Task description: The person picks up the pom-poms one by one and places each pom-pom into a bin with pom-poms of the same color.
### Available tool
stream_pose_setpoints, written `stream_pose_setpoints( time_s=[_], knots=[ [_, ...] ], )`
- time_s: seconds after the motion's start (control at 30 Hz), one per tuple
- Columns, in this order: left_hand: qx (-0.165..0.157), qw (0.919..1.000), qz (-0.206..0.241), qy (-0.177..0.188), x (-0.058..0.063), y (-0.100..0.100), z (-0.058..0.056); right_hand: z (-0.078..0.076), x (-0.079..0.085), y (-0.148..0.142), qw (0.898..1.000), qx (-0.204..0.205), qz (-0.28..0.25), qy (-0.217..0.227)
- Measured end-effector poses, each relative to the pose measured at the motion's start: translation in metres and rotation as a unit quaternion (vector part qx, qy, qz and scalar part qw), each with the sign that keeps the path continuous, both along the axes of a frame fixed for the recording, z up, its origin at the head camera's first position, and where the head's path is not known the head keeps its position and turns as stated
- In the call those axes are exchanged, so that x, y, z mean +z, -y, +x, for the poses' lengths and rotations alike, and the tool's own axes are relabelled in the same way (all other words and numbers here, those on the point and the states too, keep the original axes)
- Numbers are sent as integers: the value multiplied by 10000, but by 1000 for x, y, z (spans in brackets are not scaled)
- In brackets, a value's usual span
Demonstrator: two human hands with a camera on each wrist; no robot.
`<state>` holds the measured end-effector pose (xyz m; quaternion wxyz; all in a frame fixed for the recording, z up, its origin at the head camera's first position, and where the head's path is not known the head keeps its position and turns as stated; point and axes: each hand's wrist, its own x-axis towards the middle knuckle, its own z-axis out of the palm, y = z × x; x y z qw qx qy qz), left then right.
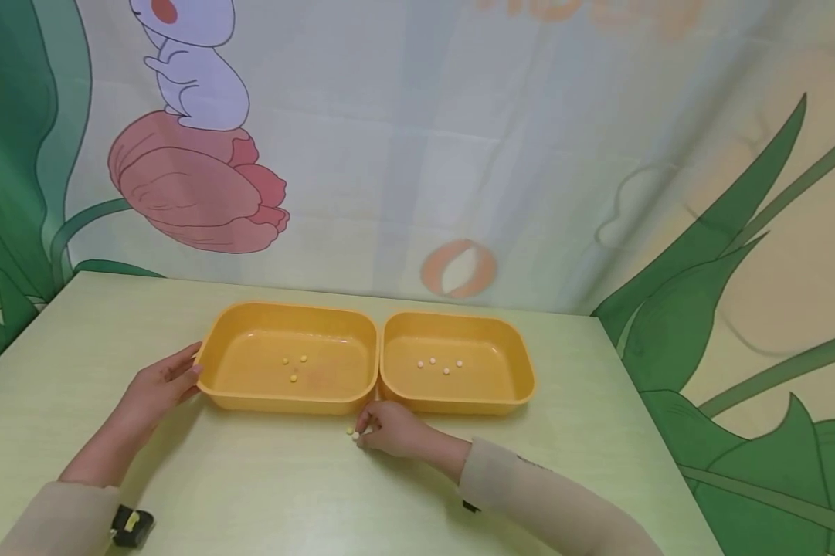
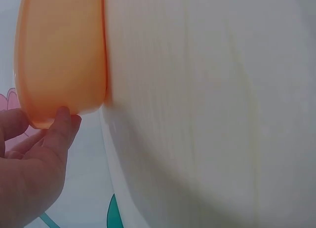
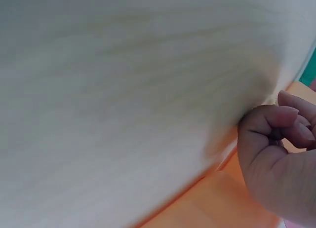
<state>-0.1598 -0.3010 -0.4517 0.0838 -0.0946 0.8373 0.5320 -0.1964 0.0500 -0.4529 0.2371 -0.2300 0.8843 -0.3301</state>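
Observation:
Two yellow-orange plastic trays stand side by side on the table. The left tray (image 1: 288, 405) holds a few small yellow pellets (image 1: 293, 378), the right tray (image 1: 459, 405) several small white pellets (image 1: 446, 371). My left hand (image 1: 158, 390) touches the left tray's outer end, its fingertips against the wall and rim in the left wrist view. In front of the meeting corners, my right hand (image 1: 392, 429) is low over the table with bent fingers. At its fingertips are a loose white pellet (image 1: 356, 437) and a yellow pellet (image 1: 350, 431); whether it pinches the white one is unclear.
The pale green table (image 1: 271, 486) extends in front of the trays and to both sides. Behind its far edge hangs a printed curtain (image 1: 361, 177) with a rabbit, a flower and leaves. A dark strap piece (image 1: 132, 527) is at my left sleeve.

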Motion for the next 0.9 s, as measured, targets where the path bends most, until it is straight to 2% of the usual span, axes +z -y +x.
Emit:
stream_pose_setpoints(
  time_s=[0.2,0.47,0.7,0.9],
  knots=[
    [-35,9999,-138,-71,1,0,-1,3,11,-11,9984,-187,-227,484],
    [-24,10000,-22,-23,2,2,-1,5,46,-30,9888,-299,-768,1245],
    [7,9999,104,-41,1,2,0,-10,83,-44,9860,164,-1006,1323],
    [-54,10000,-49,5,3,0,-1,-28,111,-55,9846,41,-1076,1374]
  ],
)
